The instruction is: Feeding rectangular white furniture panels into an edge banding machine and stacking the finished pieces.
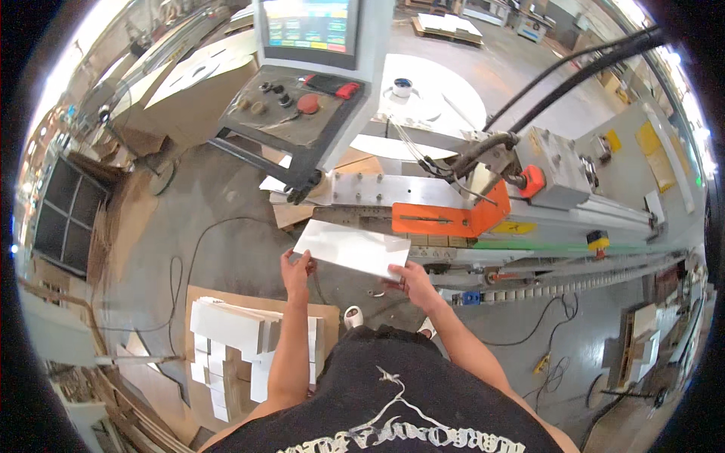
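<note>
A white rectangular panel (352,248) is held out in front of me, its glossy face turned up. My left hand (297,270) grips its left end, thumb on top. At the right end, my right hand (409,282) pinches the near corner. Just beyond the panel stands a machine with an orange guard (430,220) and a metal plate (377,189); I cannot tell whether the panel touches it. The fingers under the panel are hidden.
Stacked white panels (234,328) sit on a brown board (325,332) at lower left. A control console (291,106) with a red button and lit screen (308,30) rises ahead. A cable chain (544,283) runs along the right. Cables (198,245) lie on the floor.
</note>
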